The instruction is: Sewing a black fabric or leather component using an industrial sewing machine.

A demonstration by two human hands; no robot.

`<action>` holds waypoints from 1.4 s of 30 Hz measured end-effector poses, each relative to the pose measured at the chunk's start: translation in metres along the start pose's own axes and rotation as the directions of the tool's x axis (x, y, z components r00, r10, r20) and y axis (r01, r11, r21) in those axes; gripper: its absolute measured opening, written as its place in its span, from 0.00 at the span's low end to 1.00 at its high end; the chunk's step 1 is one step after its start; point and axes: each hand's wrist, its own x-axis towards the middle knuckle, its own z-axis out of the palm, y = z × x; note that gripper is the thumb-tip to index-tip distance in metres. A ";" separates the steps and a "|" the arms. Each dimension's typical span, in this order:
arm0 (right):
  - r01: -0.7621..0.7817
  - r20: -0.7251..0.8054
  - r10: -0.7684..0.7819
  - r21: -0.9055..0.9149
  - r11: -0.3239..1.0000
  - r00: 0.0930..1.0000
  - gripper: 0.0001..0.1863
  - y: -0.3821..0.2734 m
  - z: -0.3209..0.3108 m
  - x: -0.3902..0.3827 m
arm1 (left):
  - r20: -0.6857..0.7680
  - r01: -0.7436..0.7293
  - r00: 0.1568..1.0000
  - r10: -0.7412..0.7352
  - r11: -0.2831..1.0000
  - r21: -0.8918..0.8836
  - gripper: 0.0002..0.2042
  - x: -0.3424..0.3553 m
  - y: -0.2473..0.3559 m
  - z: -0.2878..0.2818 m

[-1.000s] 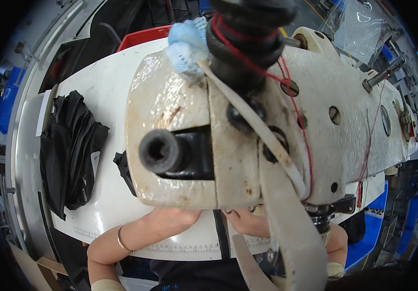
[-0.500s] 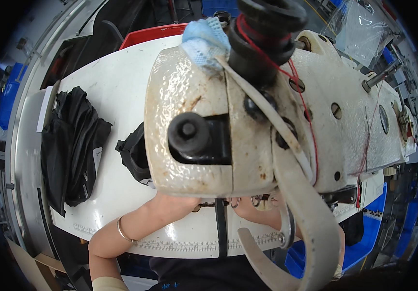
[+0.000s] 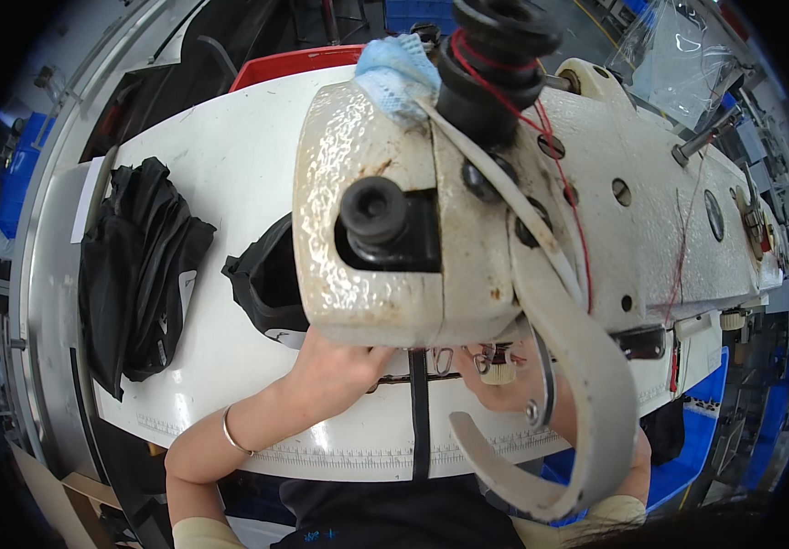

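Observation:
A cream sewing machine (image 3: pixel 367 311) fills the middle of the view and hides much of the work under its head. My left hand (image 3: pixel 339 371) lies on the white table at the left of the needle area, its fingers mostly behind the machine head. From the right, my right hand (image 3: pixel 501 392) reaches in beside metal clips and a small ribbed knob; its fingers are hidden too. A black strap (image 3: pixel 420 416) runs between my hands toward the table's front edge. Black fabric (image 3: pixel 271 279) shows left of the machine head, partly covered by it. What my fingers touch does not show.
A pile of folded black fabric pieces (image 3: pixel 143 274) lies on the left of the white table (image 3: pixel 220 165). A blue bin (image 3: pixel 701 457) stands low at the right, and a red tray (image 3: pixel 294 66) at the back. Red thread hangs over the machine, whose curved lever (image 3: pixel 609 393) sticks out toward me.
The machine sits slightly higher and farther right in the view, so more of both hands and the black fabric shows. The hands stay by the needle area.

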 end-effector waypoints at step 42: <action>0.617 0.051 -0.630 -0.273 0.738 0.775 0.12 -0.003 0.018 -0.024 | 0.050 -0.046 0.997 0.053 0.991 -0.129 0.15 -0.028 0.023 0.003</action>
